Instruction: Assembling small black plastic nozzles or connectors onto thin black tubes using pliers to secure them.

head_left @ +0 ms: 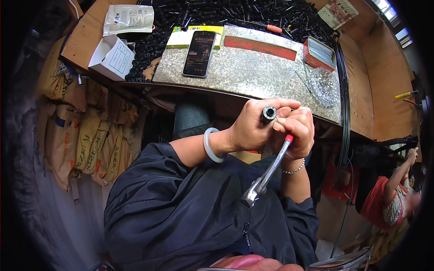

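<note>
My two hands are raised together in front of my chest, just off the near edge of the table. My left hand (248, 124), below a pale bangle, is closed around a short black tube (268, 113) whose round open end faces up. Pressed up beside it, my right hand (298, 128), with a beaded bracelet at the wrist, closes on a metal hand tool with a red grip (266, 174). The tool's shaft slants down to the left and ends in a blocky metal head; its exact kind is unclear. The fingers partly hide the tube.
On the speckled table top (253, 72) lie a phone (199, 54), a red strip (260, 48), a red box (319, 54) and a clear glass dish (323, 86). Black parts (217, 13) heap behind. Sacks (86, 140) stand left; another person (393, 194) is at right.
</note>
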Motion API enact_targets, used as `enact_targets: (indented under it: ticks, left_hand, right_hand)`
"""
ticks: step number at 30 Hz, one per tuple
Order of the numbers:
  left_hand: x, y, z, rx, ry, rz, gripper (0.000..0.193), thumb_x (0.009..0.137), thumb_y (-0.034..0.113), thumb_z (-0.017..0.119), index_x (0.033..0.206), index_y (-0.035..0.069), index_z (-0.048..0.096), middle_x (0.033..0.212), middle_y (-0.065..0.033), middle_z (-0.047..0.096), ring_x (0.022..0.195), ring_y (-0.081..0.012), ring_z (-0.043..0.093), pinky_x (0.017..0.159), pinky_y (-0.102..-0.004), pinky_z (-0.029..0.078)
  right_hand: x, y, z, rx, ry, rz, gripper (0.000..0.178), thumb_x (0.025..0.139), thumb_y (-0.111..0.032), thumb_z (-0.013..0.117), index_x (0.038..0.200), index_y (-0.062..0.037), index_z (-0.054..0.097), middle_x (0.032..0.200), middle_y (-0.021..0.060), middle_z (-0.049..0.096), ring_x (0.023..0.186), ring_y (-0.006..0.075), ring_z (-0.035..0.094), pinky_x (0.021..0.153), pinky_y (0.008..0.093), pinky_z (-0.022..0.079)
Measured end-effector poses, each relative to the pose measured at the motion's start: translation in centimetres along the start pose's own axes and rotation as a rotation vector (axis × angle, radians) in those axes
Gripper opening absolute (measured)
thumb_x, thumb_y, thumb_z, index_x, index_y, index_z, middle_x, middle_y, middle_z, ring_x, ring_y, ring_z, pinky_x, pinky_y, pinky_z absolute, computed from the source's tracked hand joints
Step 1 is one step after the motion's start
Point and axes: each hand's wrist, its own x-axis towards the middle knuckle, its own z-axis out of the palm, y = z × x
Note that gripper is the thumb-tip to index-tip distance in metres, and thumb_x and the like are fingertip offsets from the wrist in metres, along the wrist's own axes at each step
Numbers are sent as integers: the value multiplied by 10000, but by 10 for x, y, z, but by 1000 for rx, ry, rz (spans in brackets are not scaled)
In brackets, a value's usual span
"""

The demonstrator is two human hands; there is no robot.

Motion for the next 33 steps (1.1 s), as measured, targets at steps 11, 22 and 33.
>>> enact_targets:
  ticks: [11,22,33]
  left_hand:
    - [0,-2,-2,-1,6,-2,294,926,180,523,1118,-29,600,874,-101,653,762,-105,592,660,-240,472]
    - [12,3,-14,-45,117,-4,283,917,146,529,1112,-51,585,822,-85,655,747,-61,549,661,-245,462]
    - [20,12,-27,-106,98,-146,309,961,182,457,1166,-13,581,529,99,395,482,8,328,437,-203,223]
  right_hand:
    - [4,0,1,-6,-7,1,289,694,-156,747,909,-106,561,679,-6,600,567,137,544,547,271,403]
    - [46,-17,-26,214,-333,700,268,836,-72,637,1076,-13,532,781,51,588,656,98,567,617,228,451]
    - [51,-32,-80,455,-911,1034,343,922,-109,516,1233,22,453,793,107,611,699,173,612,673,281,489]
